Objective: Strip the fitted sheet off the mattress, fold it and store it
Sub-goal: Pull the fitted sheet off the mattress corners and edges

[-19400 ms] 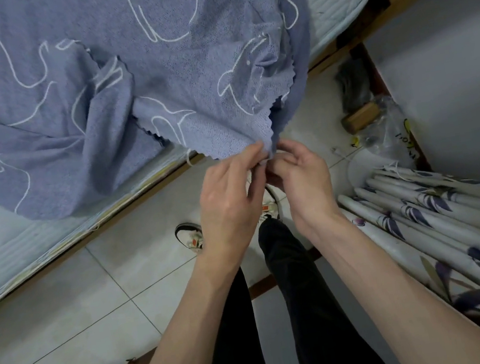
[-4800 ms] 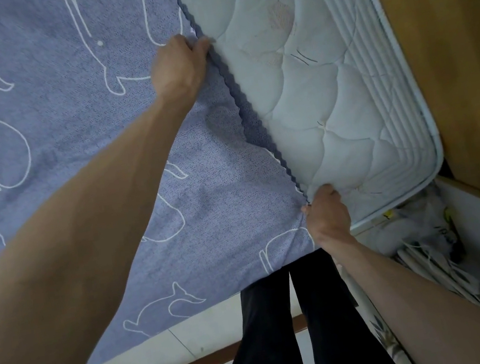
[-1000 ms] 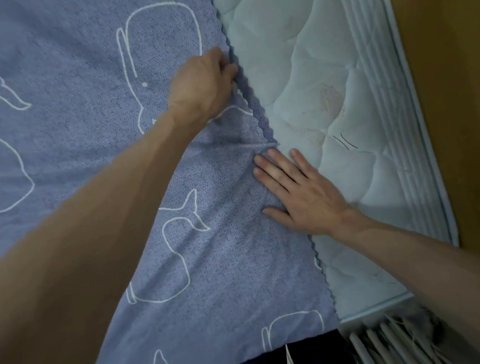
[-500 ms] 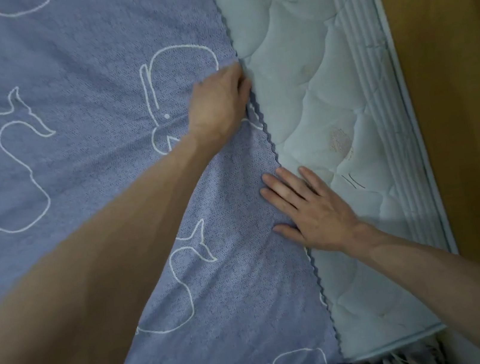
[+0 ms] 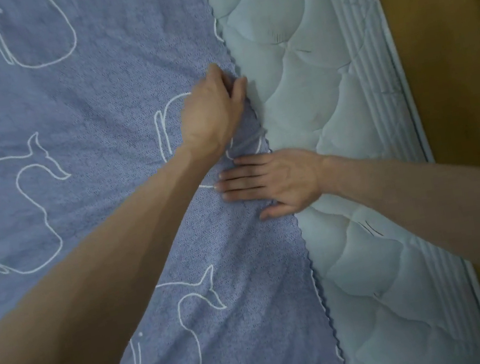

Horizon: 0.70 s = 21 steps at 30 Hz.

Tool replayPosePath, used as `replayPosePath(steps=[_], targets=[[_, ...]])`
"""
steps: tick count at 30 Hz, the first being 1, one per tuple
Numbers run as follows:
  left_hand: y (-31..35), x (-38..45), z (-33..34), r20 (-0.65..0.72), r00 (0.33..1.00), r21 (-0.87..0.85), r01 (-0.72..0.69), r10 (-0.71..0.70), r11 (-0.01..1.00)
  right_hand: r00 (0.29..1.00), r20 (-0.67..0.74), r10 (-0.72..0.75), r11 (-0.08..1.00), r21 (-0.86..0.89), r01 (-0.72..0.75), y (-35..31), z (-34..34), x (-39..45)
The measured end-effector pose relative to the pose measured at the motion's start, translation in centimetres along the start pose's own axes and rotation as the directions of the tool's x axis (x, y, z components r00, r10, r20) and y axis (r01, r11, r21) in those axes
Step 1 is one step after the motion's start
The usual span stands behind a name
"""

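So the blue sheet (image 5: 85,143) with the white whale outlines is lying spread flat over most of the mattress (image 5: 335,135), covering the whole left side of the view. Its scalloped edge runs top to bottom down the middle, and to the right of that the pale quilted mattress top is bare. A wooden panel (image 5: 448,54) runs along the far right side, right up against the mattress edge.

Left hand (image 5: 212,113) is reaching across and is closed on the sheet right at that edge, fingers curled in, with the fabric bunched into a few wrinkles just below it. Right hand (image 5: 276,182) is lying flat with fingers straight and together, palm down, pressing on the sheet just inside the edge, heel of the hand over the bare mattress. The two hands are close, the right one just below the left, not touching as far as I can tell. No box, drawer or basket shows anywhere in view.
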State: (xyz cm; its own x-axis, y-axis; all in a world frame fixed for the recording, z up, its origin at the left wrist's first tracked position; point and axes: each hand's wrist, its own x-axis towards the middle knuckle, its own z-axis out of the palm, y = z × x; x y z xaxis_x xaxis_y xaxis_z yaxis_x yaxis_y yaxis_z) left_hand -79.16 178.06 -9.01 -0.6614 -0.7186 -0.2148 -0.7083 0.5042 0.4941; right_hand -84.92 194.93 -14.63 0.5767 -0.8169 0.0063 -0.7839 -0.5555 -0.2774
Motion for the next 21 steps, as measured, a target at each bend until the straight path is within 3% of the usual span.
replayPosePath(steps=[2,5,7,11,16,21], targets=[[0.3,1.2,-0.2,0.000,0.999,0.088,0.044,-0.044,0.995,0.999,-0.047,-0.001,0.999,0.048,0.003,0.0,0.3,0.1],[0.5,2.1,-0.3,0.047,0.999,0.295,-0.039,0.026,0.955,0.997,-0.074,0.011,0.997,0.082,-0.005,0.0,0.7,0.2],[0.6,2.3,-0.2,0.054,0.996,0.346,-0.080,0.066,0.935,0.997,-0.070,0.013,0.997,0.078,-0.008,0.2,0.9,0.0],[1.0,2.9,-0.2,0.008,0.996,0.315,-0.090,0.093,0.945,0.998,-0.056,0.014,0.997,0.078,-0.010,0.3,1.2,0.0],[1.4,5.1,-0.2,-0.039,0.998,0.264,0.061,-0.052,0.963,0.986,-0.118,0.120,0.989,0.103,-0.108,0.4,1.1,-0.2],[2.3,7.8,-1.0,-0.098,0.991,0.283,0.120,-0.096,0.952,0.989,-0.061,0.134,0.988,0.085,-0.129,0.5,0.8,-0.2]])
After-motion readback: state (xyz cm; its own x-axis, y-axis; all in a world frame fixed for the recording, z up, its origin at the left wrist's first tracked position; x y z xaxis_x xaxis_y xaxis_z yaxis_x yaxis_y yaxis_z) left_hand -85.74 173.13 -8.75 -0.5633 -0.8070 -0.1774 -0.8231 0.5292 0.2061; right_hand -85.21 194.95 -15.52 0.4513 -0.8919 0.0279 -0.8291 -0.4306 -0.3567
